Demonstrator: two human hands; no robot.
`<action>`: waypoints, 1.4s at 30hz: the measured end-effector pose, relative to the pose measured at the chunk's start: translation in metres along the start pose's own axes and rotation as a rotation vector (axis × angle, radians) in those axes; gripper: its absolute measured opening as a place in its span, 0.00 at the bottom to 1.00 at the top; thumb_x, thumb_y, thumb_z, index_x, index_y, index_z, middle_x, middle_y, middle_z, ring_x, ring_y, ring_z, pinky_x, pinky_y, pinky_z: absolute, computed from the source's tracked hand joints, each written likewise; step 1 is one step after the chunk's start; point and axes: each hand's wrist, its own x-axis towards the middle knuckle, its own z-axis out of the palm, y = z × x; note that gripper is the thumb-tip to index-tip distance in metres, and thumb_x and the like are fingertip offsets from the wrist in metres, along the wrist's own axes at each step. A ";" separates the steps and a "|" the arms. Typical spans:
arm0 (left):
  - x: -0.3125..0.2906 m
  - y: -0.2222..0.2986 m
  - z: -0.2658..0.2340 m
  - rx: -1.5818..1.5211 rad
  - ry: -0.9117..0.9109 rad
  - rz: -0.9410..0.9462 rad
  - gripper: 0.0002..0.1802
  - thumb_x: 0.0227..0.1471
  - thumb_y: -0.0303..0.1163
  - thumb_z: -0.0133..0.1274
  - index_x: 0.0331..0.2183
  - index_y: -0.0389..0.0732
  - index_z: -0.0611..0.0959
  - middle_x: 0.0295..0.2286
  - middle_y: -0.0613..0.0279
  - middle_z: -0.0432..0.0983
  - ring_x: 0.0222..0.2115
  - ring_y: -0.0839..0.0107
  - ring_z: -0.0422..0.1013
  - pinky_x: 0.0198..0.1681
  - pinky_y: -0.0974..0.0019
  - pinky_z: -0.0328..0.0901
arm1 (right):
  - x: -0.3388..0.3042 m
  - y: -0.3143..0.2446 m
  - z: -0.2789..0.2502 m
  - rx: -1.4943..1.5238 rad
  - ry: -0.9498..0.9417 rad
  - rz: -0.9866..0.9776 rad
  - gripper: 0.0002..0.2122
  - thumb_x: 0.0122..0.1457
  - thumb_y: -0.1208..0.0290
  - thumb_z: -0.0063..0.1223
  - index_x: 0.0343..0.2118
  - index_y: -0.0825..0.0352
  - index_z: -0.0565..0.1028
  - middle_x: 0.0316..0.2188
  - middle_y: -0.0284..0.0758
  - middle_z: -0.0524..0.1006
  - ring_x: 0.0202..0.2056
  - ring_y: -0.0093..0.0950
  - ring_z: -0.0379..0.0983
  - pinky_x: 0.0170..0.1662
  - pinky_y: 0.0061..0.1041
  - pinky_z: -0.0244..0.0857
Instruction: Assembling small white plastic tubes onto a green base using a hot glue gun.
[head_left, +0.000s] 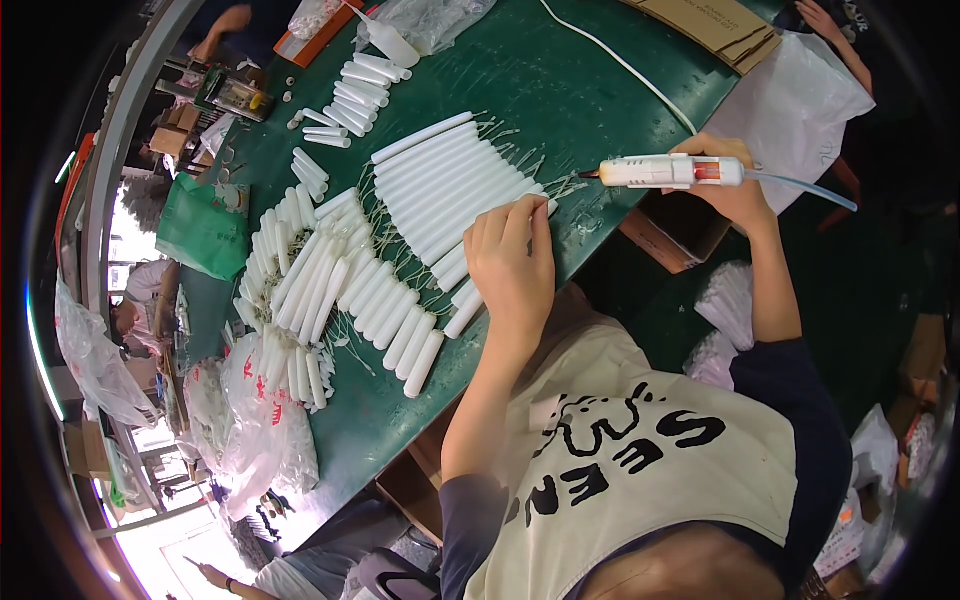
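Observation:
My right hand is closed around a white glue gun. A pale glue stick runs out of its back end, and its dark nozzle points left toward the tube ends. My left hand is bent over the near end of a row of white tubes, fingers together and pinching the end of one tube beside the nozzle. Thin wires stick out of the tubes' right ends. Just what lies under my left fingertips is partly hidden.
More white tubes lie in a row and in heaps to the left on the green table. A white cable, cardboard, a green bag and plastic bags lie around. Other people are at the edges.

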 end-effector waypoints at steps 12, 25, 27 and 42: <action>0.001 -0.001 0.000 0.250 0.068 0.269 0.08 0.41 0.25 0.59 0.29 0.42 0.80 0.26 0.66 0.72 0.30 0.69 0.68 0.38 0.62 0.60 | 0.007 -0.009 -0.008 0.029 -0.072 0.036 0.12 0.39 0.76 0.68 0.27 0.67 0.76 0.23 0.34 0.77 0.24 0.28 0.75 0.28 0.23 0.64; 0.000 -0.003 0.002 0.310 0.064 0.286 0.09 0.41 0.26 0.60 0.30 0.42 0.80 0.26 0.67 0.72 0.30 0.69 0.68 0.39 0.61 0.60 | 0.008 -0.015 -0.012 -0.045 -0.069 -0.178 0.09 0.41 0.76 0.63 0.27 0.66 0.76 0.23 0.35 0.77 0.25 0.32 0.75 0.28 0.27 0.64; 0.000 -0.003 0.002 0.310 0.060 0.283 0.09 0.41 0.26 0.59 0.30 0.41 0.80 0.26 0.67 0.72 0.30 0.69 0.68 0.39 0.61 0.60 | 0.008 -0.015 -0.011 -0.052 -0.065 -0.184 0.09 0.41 0.76 0.62 0.27 0.66 0.76 0.23 0.35 0.77 0.25 0.32 0.75 0.28 0.27 0.64; -0.001 -0.002 0.002 0.313 0.041 0.266 0.08 0.42 0.26 0.59 0.30 0.42 0.80 0.26 0.67 0.73 0.31 0.69 0.68 0.40 0.60 0.60 | 0.010 -0.016 -0.011 -0.096 -0.073 -0.267 0.07 0.42 0.76 0.61 0.26 0.67 0.75 0.21 0.36 0.77 0.22 0.32 0.75 0.26 0.25 0.66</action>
